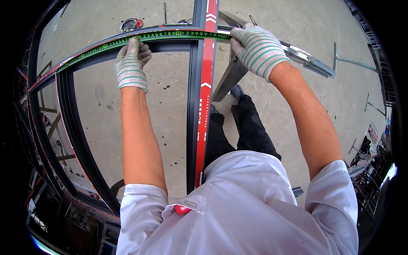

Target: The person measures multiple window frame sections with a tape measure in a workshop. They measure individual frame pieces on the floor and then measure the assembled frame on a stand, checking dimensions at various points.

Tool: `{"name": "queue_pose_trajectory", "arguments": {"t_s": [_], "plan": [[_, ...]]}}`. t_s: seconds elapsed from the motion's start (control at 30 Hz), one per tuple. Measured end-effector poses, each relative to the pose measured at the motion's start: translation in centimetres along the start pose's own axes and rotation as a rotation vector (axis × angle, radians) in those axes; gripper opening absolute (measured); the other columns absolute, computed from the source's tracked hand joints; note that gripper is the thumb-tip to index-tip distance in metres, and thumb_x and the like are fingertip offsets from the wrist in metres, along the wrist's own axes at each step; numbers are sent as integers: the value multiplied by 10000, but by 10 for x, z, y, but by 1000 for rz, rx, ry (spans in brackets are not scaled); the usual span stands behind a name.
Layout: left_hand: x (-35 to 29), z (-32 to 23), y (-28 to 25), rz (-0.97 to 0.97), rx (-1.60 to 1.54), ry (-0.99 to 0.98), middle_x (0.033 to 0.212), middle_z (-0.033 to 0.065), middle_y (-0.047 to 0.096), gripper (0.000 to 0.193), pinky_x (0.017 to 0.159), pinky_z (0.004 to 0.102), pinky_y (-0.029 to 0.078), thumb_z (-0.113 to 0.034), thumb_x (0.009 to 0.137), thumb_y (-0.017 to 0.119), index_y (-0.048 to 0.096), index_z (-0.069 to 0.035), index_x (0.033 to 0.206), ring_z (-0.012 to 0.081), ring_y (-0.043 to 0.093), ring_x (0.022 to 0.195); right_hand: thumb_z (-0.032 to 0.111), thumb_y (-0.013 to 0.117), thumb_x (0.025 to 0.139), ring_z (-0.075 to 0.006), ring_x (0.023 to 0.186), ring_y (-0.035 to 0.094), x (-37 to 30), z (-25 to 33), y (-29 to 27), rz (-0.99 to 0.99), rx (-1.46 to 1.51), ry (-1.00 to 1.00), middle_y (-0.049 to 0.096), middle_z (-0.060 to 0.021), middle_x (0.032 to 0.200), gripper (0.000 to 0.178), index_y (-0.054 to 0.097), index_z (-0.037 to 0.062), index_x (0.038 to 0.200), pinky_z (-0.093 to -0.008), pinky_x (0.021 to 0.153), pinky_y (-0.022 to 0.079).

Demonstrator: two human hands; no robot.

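A green-and-black measuring tape (159, 35) is stretched along the top rail of a dark metal window frame (190, 76). My left hand (132, 63), in a white glove with green stripes, pinches the tape's lower edge with thumb and fingertips. At the tape's right end, my right hand (261, 50) in a matching glove is closed around it; the palm side is hidden, so whether the tape's case sits inside cannot be seen. Red protective film (206, 89) covers the frame's upright bar, which crosses under the tape between my hands.
Under the frame's right end stands a grey metal support (231, 76). A metal bar (312, 61) extends to the right past my right hand. A round red-and-silver object (131, 24) lies on the concrete floor (170, 106) beyond the frame. Racks and clutter (367, 155) line the right side.
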State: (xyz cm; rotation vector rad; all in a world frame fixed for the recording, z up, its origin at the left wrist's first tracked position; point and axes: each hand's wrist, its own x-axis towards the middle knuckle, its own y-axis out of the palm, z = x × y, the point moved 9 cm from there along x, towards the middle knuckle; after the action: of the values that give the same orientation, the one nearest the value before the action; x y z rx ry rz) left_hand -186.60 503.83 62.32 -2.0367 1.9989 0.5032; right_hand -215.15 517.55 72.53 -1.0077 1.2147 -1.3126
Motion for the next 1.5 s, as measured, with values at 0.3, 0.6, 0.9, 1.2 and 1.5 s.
{"name": "queue_pose_trajectory", "arguments": {"t_s": [0.3,0.6,0.9,1.2,1.5], "plan": [[-1,0,1,-9,5,0,836,96,721,279,659,309,615,-314,985,740,682,-41,986,183,712,702,227,599,997,-335,897,698,0,-2,2,-2,-4,6,695,-168,905,212,745,81,1042,-433,856,569],[0,1,0,-7,7,6,842,100,723,277,657,311,616,-308,986,739,681,-37,996,184,713,703,229,595,999,-327,915,699,0,0,0,18,-13,16,700,-169,917,218,744,83,1062,-434,866,570],[-3,-2,3,-3,-2,4,847,98,721,283,684,316,614,-317,980,747,679,-42,989,183,707,714,226,588,1002,-331,885,706,-1,-1,0,8,-20,5,701,-170,903,214,746,86,1041,-432,846,580],[-3,0,1,-13,8,9,845,96,722,278,679,312,616,-318,975,754,688,-49,979,182,710,716,221,593,1002,-336,873,712,0,0,1,-3,-14,-4,704,-176,891,207,744,83,1039,-428,843,586],[-1,1,2,5,-10,12,834,95,721,269,653,300,616,-308,983,743,689,-45,976,177,711,704,219,599,992,-349,879,702,0,-2,3,-26,5,-6,699,-184,902,201,744,85,1026,-444,842,574]]}}
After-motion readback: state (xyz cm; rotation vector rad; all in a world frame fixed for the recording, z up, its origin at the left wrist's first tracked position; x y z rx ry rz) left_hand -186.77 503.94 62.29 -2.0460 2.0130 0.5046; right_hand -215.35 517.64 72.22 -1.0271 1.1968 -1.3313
